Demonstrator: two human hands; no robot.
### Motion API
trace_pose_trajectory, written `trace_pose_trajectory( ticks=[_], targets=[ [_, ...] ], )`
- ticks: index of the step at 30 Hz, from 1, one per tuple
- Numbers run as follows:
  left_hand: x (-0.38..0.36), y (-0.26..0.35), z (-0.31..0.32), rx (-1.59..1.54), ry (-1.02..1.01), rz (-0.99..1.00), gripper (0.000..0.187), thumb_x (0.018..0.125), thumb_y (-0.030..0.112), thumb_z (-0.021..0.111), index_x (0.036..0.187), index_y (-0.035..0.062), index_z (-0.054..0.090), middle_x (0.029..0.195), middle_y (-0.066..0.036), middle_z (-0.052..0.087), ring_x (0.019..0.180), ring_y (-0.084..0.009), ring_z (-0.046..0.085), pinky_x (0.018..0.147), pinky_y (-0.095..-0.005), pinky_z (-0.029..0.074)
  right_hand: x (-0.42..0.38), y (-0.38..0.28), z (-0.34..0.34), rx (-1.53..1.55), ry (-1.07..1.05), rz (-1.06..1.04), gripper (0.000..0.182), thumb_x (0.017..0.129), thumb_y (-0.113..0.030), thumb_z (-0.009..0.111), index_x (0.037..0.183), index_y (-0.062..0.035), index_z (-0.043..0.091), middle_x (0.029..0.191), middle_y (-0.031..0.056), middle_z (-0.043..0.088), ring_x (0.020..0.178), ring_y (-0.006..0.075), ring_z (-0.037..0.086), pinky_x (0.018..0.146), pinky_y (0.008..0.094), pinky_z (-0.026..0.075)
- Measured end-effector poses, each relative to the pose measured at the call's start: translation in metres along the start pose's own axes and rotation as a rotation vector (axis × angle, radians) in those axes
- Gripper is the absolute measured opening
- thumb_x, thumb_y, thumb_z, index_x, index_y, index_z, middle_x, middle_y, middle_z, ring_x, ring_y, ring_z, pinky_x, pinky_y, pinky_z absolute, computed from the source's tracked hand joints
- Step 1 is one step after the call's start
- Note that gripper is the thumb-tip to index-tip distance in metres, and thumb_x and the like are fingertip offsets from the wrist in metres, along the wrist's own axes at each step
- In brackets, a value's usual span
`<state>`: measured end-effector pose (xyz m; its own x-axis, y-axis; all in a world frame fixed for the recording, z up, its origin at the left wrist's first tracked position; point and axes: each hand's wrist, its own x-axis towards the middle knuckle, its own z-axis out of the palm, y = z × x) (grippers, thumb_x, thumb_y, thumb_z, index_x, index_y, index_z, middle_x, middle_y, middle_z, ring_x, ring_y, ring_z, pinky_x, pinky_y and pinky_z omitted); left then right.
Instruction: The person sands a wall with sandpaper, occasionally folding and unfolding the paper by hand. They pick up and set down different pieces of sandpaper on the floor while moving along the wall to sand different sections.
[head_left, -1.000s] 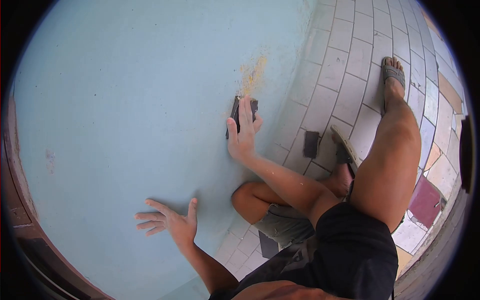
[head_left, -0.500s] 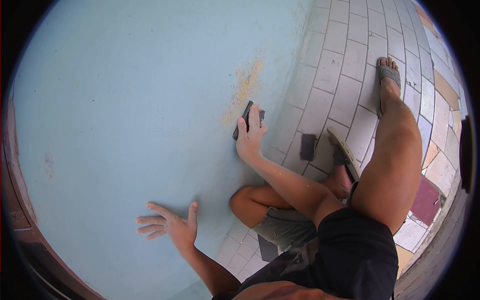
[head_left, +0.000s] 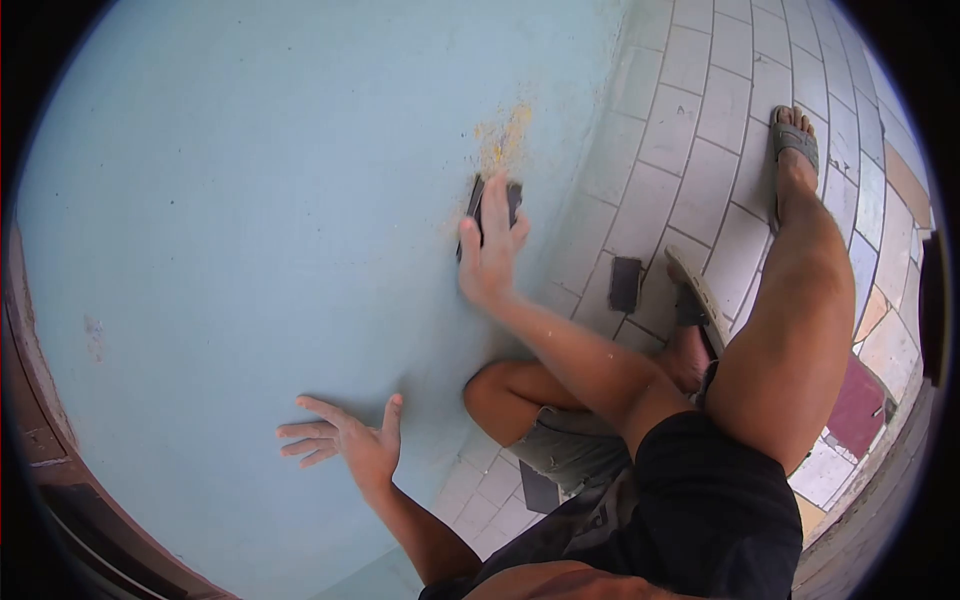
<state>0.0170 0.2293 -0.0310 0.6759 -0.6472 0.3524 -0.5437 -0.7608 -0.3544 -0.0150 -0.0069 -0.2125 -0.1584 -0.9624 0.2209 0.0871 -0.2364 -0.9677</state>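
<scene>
My right hand (head_left: pixel 490 245) presses a dark piece of sandpaper (head_left: pixel 515 197) flat against the light blue wall (head_left: pixel 250 200). The fingers lie over its back and the thumb is along its left edge. Just above the fingertips, a worn patch (head_left: pixel 508 130) shows yellowish and brown through the blue paint. Lower left, my left hand (head_left: pixel 355 440) rests against the wall with fingers spread and holds nothing. Pale dust coats the fingers of both hands.
A dark rectangular piece (head_left: pixel 625 285) lies on the tiled floor (head_left: pixel 650 190) near my sandalled foot (head_left: pixel 690 300). My other leg (head_left: pixel 790 320) stretches along the floor. Another dark flat piece (head_left: pixel 540 488) is beside my shorts. A brown frame (head_left: pixel 45 420) edges the wall at left.
My right hand has slid up the wall and slightly left with the sandpaper, now covering the lower part of the worn patch. My left hand stays nearly in place.
</scene>
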Motion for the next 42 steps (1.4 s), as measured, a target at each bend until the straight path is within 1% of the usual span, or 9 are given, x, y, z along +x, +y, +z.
trace_pose_trajectory(
  ticks=[6, 9, 14, 20, 23, 25, 30, 34, 42],
  targets=[
    [-0.003, -0.002, 0.0, 0.054, -0.025, 0.032, 0.146, 0.073, 0.07, 0.079, 0.16, 0.0074, -0.019, 0.147, -0.048, -0.037, 0.128, -0.0722, -0.038, 0.091, -0.0882, -0.014, 0.141, 0.023, -0.005, -0.028, 0.122, 0.502, 0.059, 0.106, -0.03, 0.045, 0.155, 0.0036, 0.037, 0.163, 0.017, 0.036, 0.144, 0.0372, 0.03, 0.121, 0.0475, 0.012],
    [-0.001, 0.008, 0.006, 0.013, -0.004, 0.017, 0.144, 0.074, 0.071, 0.078, 0.161, 0.0094, -0.019, 0.148, -0.047, -0.037, 0.129, -0.0721, -0.038, 0.091, -0.0883, -0.014, 0.022, 0.003, 0.006, -0.049, 0.08, -0.069, 0.059, 0.102, -0.027, 0.053, 0.152, 0.0028, 0.042, 0.164, 0.0184, 0.034, 0.133, 0.0421, 0.037, 0.115, 0.0532, 0.021],
    [-0.004, 0.002, 0.013, 0.045, 0.052, 0.04, 0.138, 0.078, 0.071, 0.074, 0.162, 0.0108, -0.016, 0.15, -0.045, -0.035, 0.132, -0.0702, -0.036, 0.094, -0.0863, -0.016, -0.044, 0.014, -0.021, 0.005, -0.228, -0.296, 0.059, 0.1, -0.025, 0.056, 0.15, 0.0033, 0.044, 0.163, 0.0193, 0.035, 0.132, 0.0412, 0.037, 0.112, 0.0532, 0.024],
    [0.001, 0.071, 0.015, -0.089, 0.086, 0.177, 0.121, 0.083, 0.06, 0.074, 0.165, 0.0085, 0.001, 0.163, -0.035, -0.022, 0.142, -0.0642, -0.028, 0.097, -0.0851, -0.016, 0.066, 0.057, -0.021, -0.097, 0.011, 0.171, 0.059, 0.099, -0.028, 0.056, 0.148, 0.0041, 0.048, 0.162, 0.0152, 0.04, 0.135, 0.0391, 0.036, 0.119, 0.048, 0.02],
    [0.031, 0.125, 0.012, 0.001, 0.081, 0.436, 0.107, 0.085, 0.05, 0.074, 0.165, 0.0102, 0.015, 0.173, -0.015, -0.001, 0.154, -0.0491, -0.013, 0.103, -0.0841, -0.012, 0.09, 0.079, -0.032, 0.207, 0.208, 0.568, 0.057, 0.099, -0.027, 0.056, 0.146, 0.0037, 0.051, 0.153, 0.0146, 0.051, 0.129, 0.0283, 0.047, 0.116, 0.0376, 0.028],
    [0.049, 0.154, 0.017, -0.009, 0.094, 0.486, 0.102, 0.086, 0.047, 0.072, 0.164, 0.0099, 0.019, 0.173, -0.01, 0.004, 0.157, -0.0441, -0.008, 0.103, -0.0851, -0.011, 0.094, 0.077, -0.046, 0.833, 0.354, 1.036, 0.048, 0.097, -0.026, 0.056, 0.136, 0.0024, 0.061, 0.132, 0.0109, 0.065, 0.111, 0.019, 0.059, 0.103, 0.0304, 0.04],
    [0.077, 0.196, 0.03, 0.382, -0.05, 0.901, 0.099, 0.086, 0.048, 0.071, 0.163, 0.0092, 0.021, 0.172, -0.005, 0.012, 0.159, -0.0237, 0.01, 0.124, -0.0668, 0.004, 0.074, 0.061, -0.05, 0.935, 0.387, 1.175, 0.027, 0.094, -0.025, 0.06, 0.105, -0.0024, 0.07, 0.098, 0.0032, 0.068, 0.087, 0.0146, 0.062, 0.081, 0.0298, 0.047],
    [0.076, 0.2, 0.019, 0.396, -0.074, 0.942, 0.099, 0.086, 0.05, 0.07, 0.162, 0.006, 0.023, 0.171, -0.004, 0.016, 0.158, -0.0188, 0.013, 0.128, -0.0557, 0.006, 0.08, 0.047, -0.057, 0.983, 0.381, 1.197, 0.019, 0.092, -0.024, 0.063, 0.089, -0.0064, 0.068, 0.086, 0.0007, 0.066, 0.077, 0.0144, 0.06, 0.074, 0.0303, 0.046],
    [0.069, 0.191, 0.015, 0.459, -0.122, 0.998, 0.097, 0.086, 0.049, 0.071, 0.16, 0.0036, 0.028, 0.17, -0.003, 0.021, 0.156, -0.0156, 0.018, 0.129, -0.0533, 0.006, 0.101, 0.044, -0.065, 1.045, 0.388, 1.111, 0.019, 0.091, -0.024, 0.064, 0.093, -0.0063, 0.069, 0.087, -0.0001, 0.064, 0.079, 0.0132, 0.059, 0.073, 0.031, 0.045]
  ],
)
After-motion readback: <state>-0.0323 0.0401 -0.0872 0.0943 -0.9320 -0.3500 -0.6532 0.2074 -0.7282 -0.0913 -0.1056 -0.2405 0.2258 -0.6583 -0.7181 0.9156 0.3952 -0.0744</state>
